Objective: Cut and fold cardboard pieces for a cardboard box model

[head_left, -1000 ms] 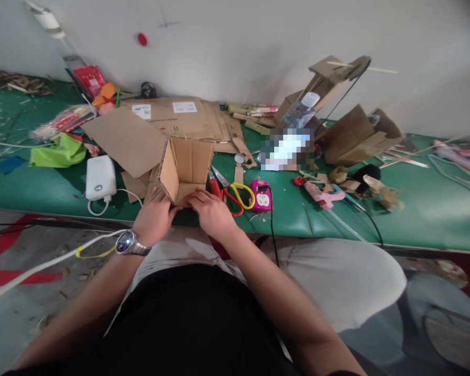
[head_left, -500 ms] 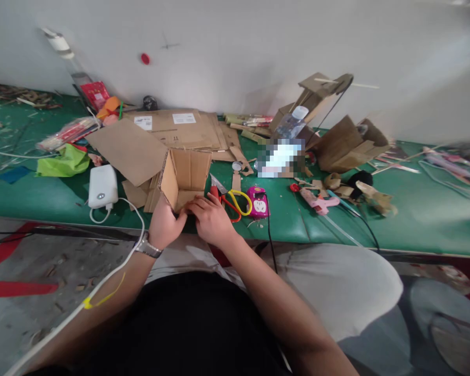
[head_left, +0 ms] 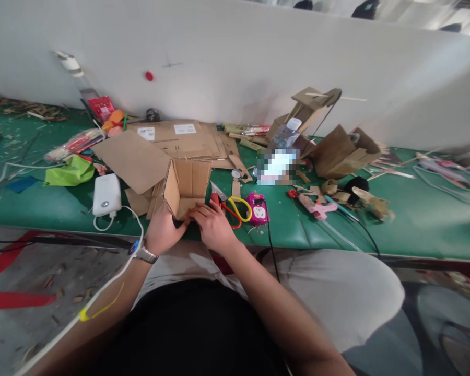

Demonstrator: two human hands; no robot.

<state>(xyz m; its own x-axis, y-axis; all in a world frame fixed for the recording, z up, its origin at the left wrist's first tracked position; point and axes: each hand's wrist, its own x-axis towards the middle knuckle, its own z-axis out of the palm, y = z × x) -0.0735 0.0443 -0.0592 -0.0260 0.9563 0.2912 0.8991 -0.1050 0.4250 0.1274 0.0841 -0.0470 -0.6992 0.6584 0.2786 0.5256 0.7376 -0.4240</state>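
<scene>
A small cardboard box (head_left: 189, 180), with its near side lacking a wall, stands at the table's front edge. My left hand (head_left: 164, 228) is closed on its lower left corner, fingers hidden behind the left wall. At the near edge of the box floor, my right hand (head_left: 215, 224) presses with bent fingers, close to my left thumb. Just right of the box lie scissors (head_left: 235, 210) with red and yellow handles, beside a magenta power socket (head_left: 257, 209).
Flat cardboard sheets (head_left: 133, 156) lie behind the box. A white power bank (head_left: 107, 195) sits to the left, its cable running along my left arm. To the right are a pink glue gun (head_left: 317, 207), a plastic bottle (head_left: 288, 133) and a cardboard construction (head_left: 344, 151).
The camera view has tilted up slightly, so the table appears lower. Both hands keep their hold at the box's near edge, with little visible movement.
</scene>
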